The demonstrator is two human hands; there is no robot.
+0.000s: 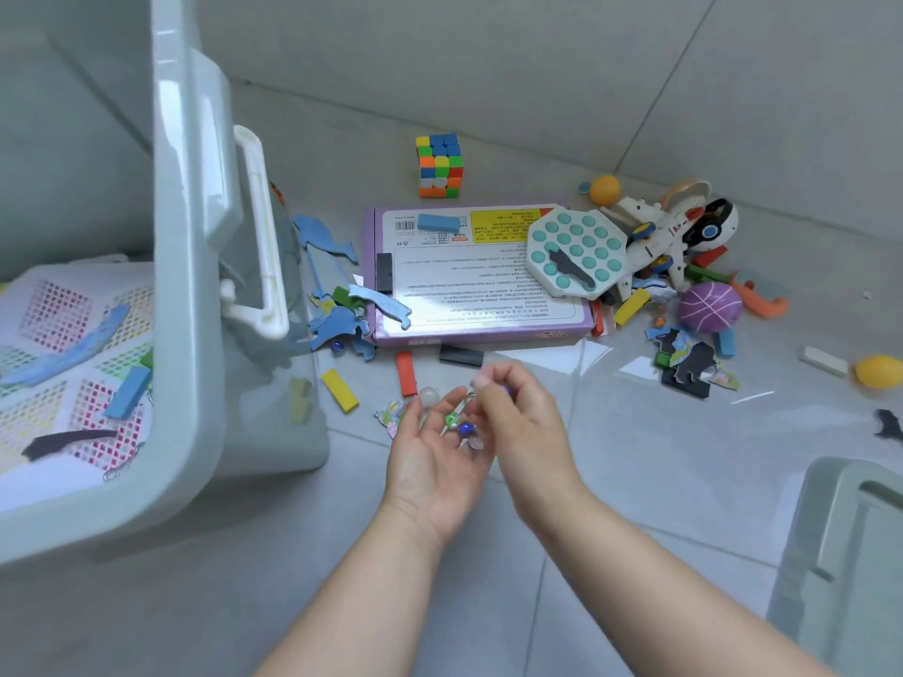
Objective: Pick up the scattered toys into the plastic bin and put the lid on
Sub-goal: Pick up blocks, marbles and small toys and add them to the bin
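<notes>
Marbles (462,427) rest in the loosely cupped left hand (430,461) near the bin (183,237) rim; right hand (527,422) pinches a mostly hidden blue marble (508,390).

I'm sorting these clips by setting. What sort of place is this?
Probably a room at home, on the floor: large pale tiles, scattered toys such as a puzzle cube, and a plastic storage bin.

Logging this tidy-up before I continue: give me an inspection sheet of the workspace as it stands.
Surface: glossy grey tiled floor.
Job's things: plastic bin at left, open, with blocks and puzzle pieces inside; lid lying lower right; cube and purple box among toys scattered on the floor.
Clutter: nothing seen beyond the toys.
Hands: left hand palm up, carrying marbles; right hand pinches a marble above it.
Cables: nothing seen.
Surroundings: tiled wall behind.
</notes>
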